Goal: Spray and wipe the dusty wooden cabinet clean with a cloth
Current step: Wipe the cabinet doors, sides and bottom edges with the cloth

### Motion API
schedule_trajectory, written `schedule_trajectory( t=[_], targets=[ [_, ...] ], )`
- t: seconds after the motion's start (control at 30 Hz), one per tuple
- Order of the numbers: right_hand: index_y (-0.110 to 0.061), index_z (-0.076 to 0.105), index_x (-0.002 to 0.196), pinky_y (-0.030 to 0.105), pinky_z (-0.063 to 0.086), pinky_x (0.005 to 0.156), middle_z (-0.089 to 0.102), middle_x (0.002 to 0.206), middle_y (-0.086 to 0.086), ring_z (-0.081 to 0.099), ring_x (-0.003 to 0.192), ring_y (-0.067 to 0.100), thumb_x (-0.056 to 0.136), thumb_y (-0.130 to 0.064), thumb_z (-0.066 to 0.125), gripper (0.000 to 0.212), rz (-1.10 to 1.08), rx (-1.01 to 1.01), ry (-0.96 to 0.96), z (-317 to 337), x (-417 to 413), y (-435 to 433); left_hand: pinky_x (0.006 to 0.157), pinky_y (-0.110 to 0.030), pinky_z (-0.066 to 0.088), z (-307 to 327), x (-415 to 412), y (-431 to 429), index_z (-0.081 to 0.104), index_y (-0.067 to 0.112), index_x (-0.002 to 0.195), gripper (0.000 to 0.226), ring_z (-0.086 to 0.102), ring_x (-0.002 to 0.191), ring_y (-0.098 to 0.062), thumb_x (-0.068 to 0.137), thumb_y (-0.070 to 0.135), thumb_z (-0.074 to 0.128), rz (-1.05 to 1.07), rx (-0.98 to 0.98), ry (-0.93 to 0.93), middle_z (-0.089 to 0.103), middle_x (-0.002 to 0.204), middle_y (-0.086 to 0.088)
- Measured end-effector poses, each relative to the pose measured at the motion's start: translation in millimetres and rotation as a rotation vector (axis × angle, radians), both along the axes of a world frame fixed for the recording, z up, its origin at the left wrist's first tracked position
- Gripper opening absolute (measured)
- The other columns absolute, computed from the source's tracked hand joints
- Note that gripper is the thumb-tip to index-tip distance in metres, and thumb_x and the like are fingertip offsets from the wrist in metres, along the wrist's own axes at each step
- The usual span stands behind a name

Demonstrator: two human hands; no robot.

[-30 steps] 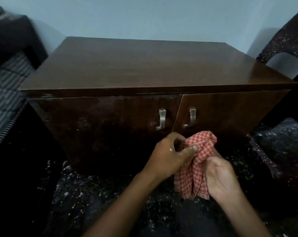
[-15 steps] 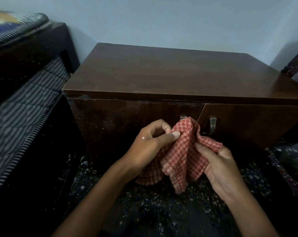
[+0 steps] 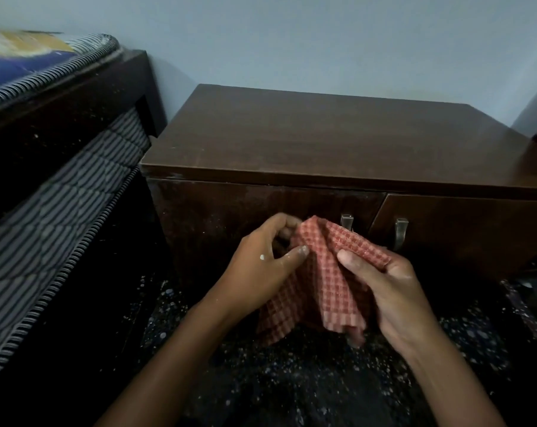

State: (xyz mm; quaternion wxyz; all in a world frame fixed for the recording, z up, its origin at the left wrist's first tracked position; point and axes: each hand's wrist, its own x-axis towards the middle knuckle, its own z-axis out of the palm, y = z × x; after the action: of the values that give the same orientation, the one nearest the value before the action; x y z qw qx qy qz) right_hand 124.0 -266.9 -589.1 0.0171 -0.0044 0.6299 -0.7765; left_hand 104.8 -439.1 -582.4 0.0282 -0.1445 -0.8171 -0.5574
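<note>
Both hands grip a red checked cloth (image 3: pixel 319 282) in front of the wooden cabinet (image 3: pixel 322 143): left hand (image 3: pixel 261 266) pinching its left fold, right hand (image 3: pixel 390 291) clasping its right edge.

Dark wood, woven cloth, dull metal.
Cabinet (image 3: pixel 338 140): dark brown wood/veneer, top smooth w/ soft semi-gloss sheen; front doors duller, dusty pale specks, chipped finish along front-left edge. Handles (image 3: pixel 400 232): brushed metal, matt grey. Cloth (image 3: pixel 319 282): red-and-white check woven fabric, coarse waffle-like texture, soft folds, hemmed edge. Mattress (image 3: pixel 60 192) at left: quilted striped fabric w/ corded piping. Bed frame (image 3: pixel 85 97): dark wood, speckled. Floor (image 3: pixel 307 380): dark, hard, w/ white flecks. Wall (image 3: pixel 292 41): matt pale paint.
</note>
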Motion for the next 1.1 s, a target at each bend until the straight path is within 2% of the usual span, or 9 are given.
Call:
schedule_trajectory(
  t=[0.07,0.13,0.23,0.33,0.43,0.77,0.87,0.97,1.1],
  targets=[
    [-0.011,0.073,0.091,0.024,0.058,0.067,0.075,0.089,0.010,0.072,0.082,0.020,0.073,-0.013,0.067,0.019,0.054,0.084,-0.013,15.6,-2.5,1.2,0.083,-0.031,0.050,-2.8,2.2,0.0,0.062,0.022,0.099,0.016,0.062,0.094,-0.010,0.095,0.016,0.048,-0.012,0.123,-0.234,0.066,0.097,0.006],
    [-0.011,0.073,0.087,0.022,0.057,0.064,0.075,0.085,0.009,0.072,0.078,0.019,0.070,-0.015,0.068,0.018,0.154,0.178,-0.041,30.4,-8.7,3.2,0.099,-0.034,0.045,-3.9,4.8,1.5,0.062,0.020,0.116,0.037,0.058,0.112,-0.014,0.096,0.040,0.038,-0.090,0.220,-0.503,0.065,0.117,0.002],
    [-0.011,0.075,0.078,0.025,0.057,0.061,0.074,0.080,0.010,0.071,0.070,0.019,0.063,-0.013,0.071,0.015,0.358,0.267,-0.112,53.2,-21.7,8.9,0.112,-0.033,0.035,-2.8,7.1,4.7,0.055,0.031,0.129,0.067,0.049,0.127,-0.006,0.080,0.073,0.039,-0.241,0.235,-0.509,0.056,0.134,0.012],
    [-0.007,0.073,0.074,0.027,0.058,0.059,0.073,0.077,0.012,0.070,0.067,0.020,0.061,-0.007,0.070,0.014,0.470,0.334,-0.106,75.5,-32.2,14.5,0.085,-0.017,0.053,3.5,9.1,7.2,0.065,0.028,0.105,0.023,0.066,0.098,0.001,0.083,0.026,0.063,-0.283,0.288,-0.390,0.072,0.100,0.015],
    [-0.002,0.073,0.078,0.030,0.059,0.065,0.073,0.081,0.014,0.071,0.071,0.022,0.064,-0.007,0.069,0.016,0.546,0.405,-0.080,91.7,-39.9,17.1,0.079,-0.016,0.054,-4.6,7.9,6.1,0.064,0.020,0.106,0.038,0.068,0.095,-0.005,0.075,-0.002,0.071,-0.321,0.218,-0.351,0.072,0.100,0.007],
    [-0.019,0.072,0.072,0.019,0.054,0.060,0.073,0.074,-0.002,0.070,0.069,0.011,0.074,-0.009,0.072,0.010,0.265,0.577,0.222,90.2,-33.5,19.1,0.096,-0.031,0.050,-6.7,7.6,-4.5,0.067,0.024,0.102,0.024,0.066,0.103,-0.016,0.088,0.038,0.054,-0.304,0.116,-0.705,0.069,0.113,-0.001],
    [-0.028,0.072,0.091,0.011,0.046,0.065,0.065,0.085,-0.014,0.062,0.076,-0.002,0.080,-0.013,0.073,0.019,0.384,0.668,0.393,66.0,-16.3,14.3,0.082,-0.035,0.053,-5.3,1.9,-8.0,0.071,0.017,0.091,0.031,0.070,0.087,-0.020,0.085,0.041,0.052,-0.092,0.429,-0.777,0.074,0.097,-0.008],
    [-0.040,0.067,0.109,0.026,0.048,0.093,0.053,0.115,-0.026,0.053,0.110,-0.001,0.073,-0.046,0.073,0.037,0.714,0.828,0.289,33.1,1.5,14.2,0.057,-0.025,0.056,-3.3,0.8,-10.8,0.068,0.015,0.089,0.047,0.070,0.062,-0.013,0.095,0.045,0.032,-0.078,0.531,-0.853,0.074,0.073,-0.003],
    [-0.029,0.069,0.095,0.023,0.051,0.077,0.062,0.105,-0.015,0.060,0.100,0.008,0.083,-0.040,0.063,0.017,0.157,0.703,0.581,-19.2,20.4,4.2,0.053,-0.018,0.053,-6.7,6.2,-14.1,0.066,0.020,0.097,0.047,0.069,0.066,-0.007,0.095,0.047,0.028,-0.178,0.367,-0.862,0.074,0.081,0.003]
  ],
)
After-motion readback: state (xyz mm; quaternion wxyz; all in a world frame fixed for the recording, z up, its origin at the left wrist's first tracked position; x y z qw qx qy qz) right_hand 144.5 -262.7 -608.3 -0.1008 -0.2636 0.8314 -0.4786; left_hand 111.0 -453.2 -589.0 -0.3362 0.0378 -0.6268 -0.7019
